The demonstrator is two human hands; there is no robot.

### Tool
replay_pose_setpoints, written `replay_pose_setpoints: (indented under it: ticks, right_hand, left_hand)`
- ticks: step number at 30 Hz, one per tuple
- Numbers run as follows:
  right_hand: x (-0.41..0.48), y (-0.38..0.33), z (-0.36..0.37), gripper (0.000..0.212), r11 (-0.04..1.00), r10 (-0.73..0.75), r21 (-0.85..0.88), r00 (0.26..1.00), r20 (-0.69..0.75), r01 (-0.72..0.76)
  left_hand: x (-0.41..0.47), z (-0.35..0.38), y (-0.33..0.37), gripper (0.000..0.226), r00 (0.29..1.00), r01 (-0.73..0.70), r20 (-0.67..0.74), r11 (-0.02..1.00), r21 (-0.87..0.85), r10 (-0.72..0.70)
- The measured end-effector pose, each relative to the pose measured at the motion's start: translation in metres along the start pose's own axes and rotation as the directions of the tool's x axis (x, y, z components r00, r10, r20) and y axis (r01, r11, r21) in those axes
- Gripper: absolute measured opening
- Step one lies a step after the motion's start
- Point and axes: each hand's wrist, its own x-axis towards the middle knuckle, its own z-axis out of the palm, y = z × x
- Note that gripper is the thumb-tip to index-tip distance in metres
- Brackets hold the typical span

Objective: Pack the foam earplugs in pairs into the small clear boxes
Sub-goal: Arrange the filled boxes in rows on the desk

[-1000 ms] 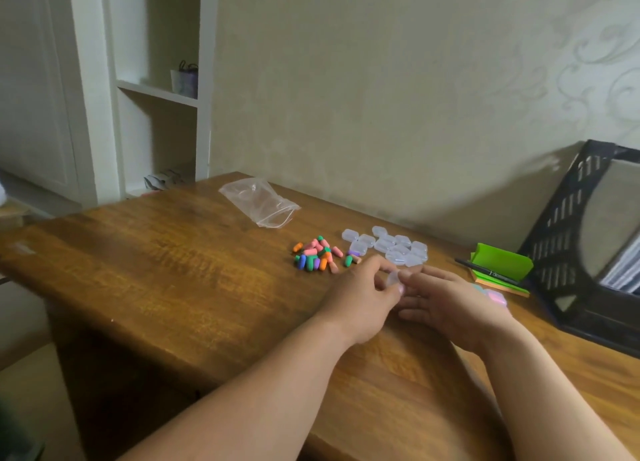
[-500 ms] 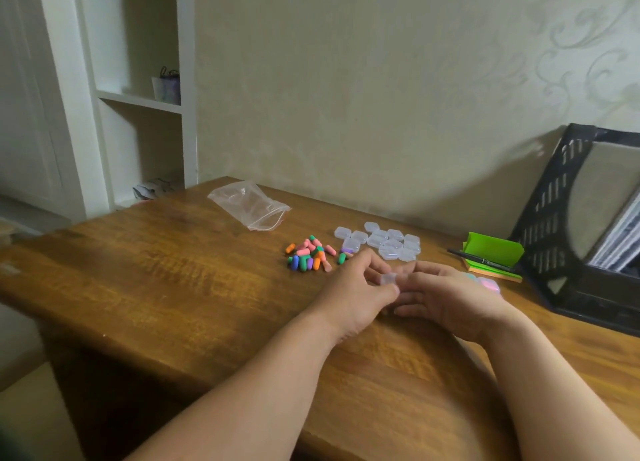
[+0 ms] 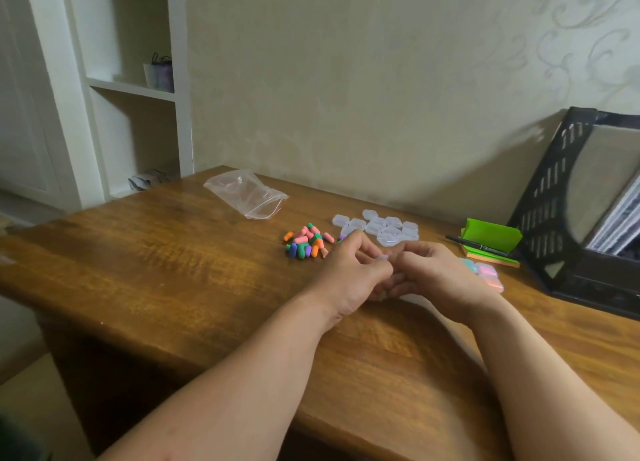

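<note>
Little had shifted since a second before (the grip looked unchanged). Loose earplugs [image 3: 306, 242] lay just beyond and left of the left hand [image 3: 349, 273], the nearer one; its curled fingers and those of the right hand [image 3: 436, 273] pinched a small clear box [image 3: 382, 259] between them.

A brown wooden table [image 3: 173, 270] bears a clear plastic zip bag [image 3: 247, 192], coloured foam earplugs [image 3: 304, 242], small clear plastic boxes [image 3: 384, 227], a black mesh file rack [image 3: 554, 218] and, seemingly, pastel-filled boxes [image 3: 486, 273].
</note>
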Motion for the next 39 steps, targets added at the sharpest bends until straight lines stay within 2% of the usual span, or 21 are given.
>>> replay_pose_setpoints:
  ticks: [4,8,10,14,16,18,21,22,25,27,28,30,32,33,36,39]
  right_hand:
    - [-0.001,0.003,-0.002,0.028,1.000,-0.017,0.002,0.998,-0.056,0.017]
    - [0.001,0.006,-0.004,0.023,0.999,-0.042,0.007,0.982,-0.186,0.044]
    - [0.004,0.007,-0.004,0.019,0.998,-0.053,-0.029,0.975,-0.214,0.048]
    - [0.005,0.008,-0.004,0.010,0.988,-0.143,-0.102,0.949,-0.282,0.118]
    - [0.005,0.005,-0.003,0.012,0.982,-0.187,-0.085,0.948,-0.257,0.170]
    - [0.005,0.003,0.001,0.013,0.979,-0.192,0.030,0.964,-0.184,0.201]
    - [0.006,0.002,0.009,0.014,0.974,-0.132,0.173,0.987,-0.092,0.147]
    - [0.005,0.002,0.011,0.014,0.972,-0.106,0.201,0.991,-0.077,0.120]
    - [0.008,0.006,0.011,0.024,0.966,-0.042,0.252,0.997,-0.059,0.055]
    - [0.010,0.010,0.013,0.037,0.947,-0.015,0.321,0.998,-0.062,0.034]
    - [0.012,0.012,0.018,0.038,0.956,-0.001,0.291,0.996,-0.092,0.028]
    - [0.015,0.010,0.029,0.028,0.999,-0.018,0.033,0.978,-0.208,0.025]
    - [0.025,0.002,0.043,0.016,0.961,-0.087,-0.278,0.957,-0.276,0.007]
    - [0.034,0.000,0.048,0.013,0.916,-0.129,-0.402,0.953,-0.276,0.007]
    - [0.065,-0.001,0.061,0.023,0.704,-0.227,-0.710,0.940,-0.254,-0.022]
    - [0.089,-0.002,0.068,0.036,0.550,-0.292,-0.834,0.927,-0.236,-0.040]
  left_hand:
    - [0.000,0.002,0.000,0.017,0.998,0.009,-0.058,0.999,-0.047,-0.011]
    - [0.000,0.001,0.001,0.006,0.992,0.028,-0.116,0.991,-0.133,-0.044]
    - [-0.002,0.001,0.003,0.010,0.996,0.053,-0.065,0.984,-0.168,-0.064]
    - [-0.008,0.009,0.009,0.025,0.968,0.223,0.192,0.904,-0.366,-0.161]
    - [-0.010,0.010,0.012,0.022,0.941,0.301,0.275,0.854,-0.424,-0.195]
    - [-0.010,0.007,0.013,0.023,0.927,0.326,0.321,0.843,-0.428,-0.196]
    - [-0.012,0.004,0.016,0.018,0.917,0.325,0.365,0.836,-0.442,-0.164]
    - [-0.012,0.005,0.016,0.023,0.916,0.330,0.367,0.830,-0.450,-0.165]
    - [-0.010,0.008,0.016,0.045,0.928,0.342,0.299,0.821,-0.457,-0.220]
    - [-0.007,0.010,0.016,0.051,0.940,0.340,0.161,0.790,-0.511,-0.300]
    - [-0.004,0.008,0.016,0.050,0.937,0.313,0.063,0.743,-0.592,-0.344]
    - [0.001,-0.003,0.016,0.041,0.896,0.170,-0.121,0.581,-0.796,-0.428]
    - [0.004,-0.018,0.014,0.028,0.831,-0.003,-0.228,0.406,-0.914,-0.508]
    - [0.003,-0.023,0.013,0.026,0.805,-0.068,-0.259,0.349,-0.934,-0.534]
    - [0.000,-0.026,0.009,0.029,0.771,-0.144,-0.304,0.311,-0.939,-0.559]
    - [-0.001,-0.024,0.011,0.033,0.769,-0.139,-0.301,0.313,-0.939,-0.563]
